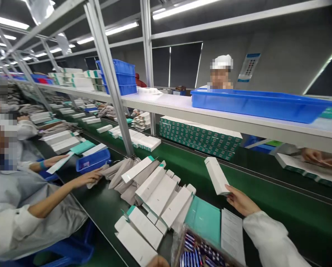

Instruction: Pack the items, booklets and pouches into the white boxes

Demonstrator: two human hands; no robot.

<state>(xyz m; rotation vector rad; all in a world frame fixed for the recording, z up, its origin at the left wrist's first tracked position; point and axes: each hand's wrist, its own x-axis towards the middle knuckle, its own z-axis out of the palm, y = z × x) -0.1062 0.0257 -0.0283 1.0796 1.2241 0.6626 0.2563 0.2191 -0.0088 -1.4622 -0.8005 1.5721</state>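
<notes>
My right hand (pixel 242 200) grips one end of a long white carton (pixel 216 176), its fingers closed round it. The carton is tilted over the green conveyor belt (pixel 182 157). At the bottom edge my left hand (pixel 158 261) shows only in part, beside the end of a white box (pixel 135 241); its fingers are hidden. White boxes with teal flaps (pixel 159 193) lie in a loose pile before me, on grey cloth pouches (pixel 127 187). To their right are teal sheets (pixel 203 218), a printed leaflet (pixel 233 231) and an open carton of blue batteries (pixel 192 252) in plastic.
A co-worker's hand (pixel 89 178) on the left touches a grey pouch near a blue tray (pixel 93 160). Green-ended boxes (pixel 199 135) stand stacked under the shelf (pixel 174 105), which bears a large blue tray (pixel 252 105). A metal post (pixel 110 74) rises ahead. Another person's hands (pixel 319 157) are across the belt.
</notes>
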